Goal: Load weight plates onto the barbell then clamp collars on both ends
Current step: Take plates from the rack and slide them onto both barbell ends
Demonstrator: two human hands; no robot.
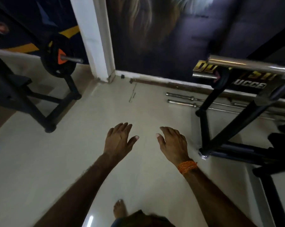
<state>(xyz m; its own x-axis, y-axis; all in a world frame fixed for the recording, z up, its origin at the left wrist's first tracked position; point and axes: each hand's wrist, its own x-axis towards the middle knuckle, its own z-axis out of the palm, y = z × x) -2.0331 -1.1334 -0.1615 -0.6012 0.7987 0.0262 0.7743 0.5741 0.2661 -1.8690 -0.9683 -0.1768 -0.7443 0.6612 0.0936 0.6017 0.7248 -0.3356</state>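
Hands are hanging palm-down over bare pale floor (73,153), both empty. Left hand (118,141) is showing fingers (122,126) spread and loosely extended, thumb splayed toward the right hand; nothing is lying between or under them. Right hand (173,143) is showing fingers slightly curled, thumb pointing toward the left hand, also holding nothing; an orange thread band (187,167) is wrapping its wrist. The two thumbs are sitting near each other but apart.

Well beyond the left fingertips and off to their left, a black weight plate (58,63) with an orange insert is sitting on a steel barbell sleeve (73,59), carried by a black rack (40,102); no collar is discernible there through the blur. Beyond and to the right of the right fingertips, a chrome barbell end (246,64) is resting on a black stand (220,128), bare of plates on the visible stretch. Straight ahead of the right fingers, spare bars (181,98) are lying on the floor along the dark wall mural (171,38). A bare foot (120,208) is standing below the wrists
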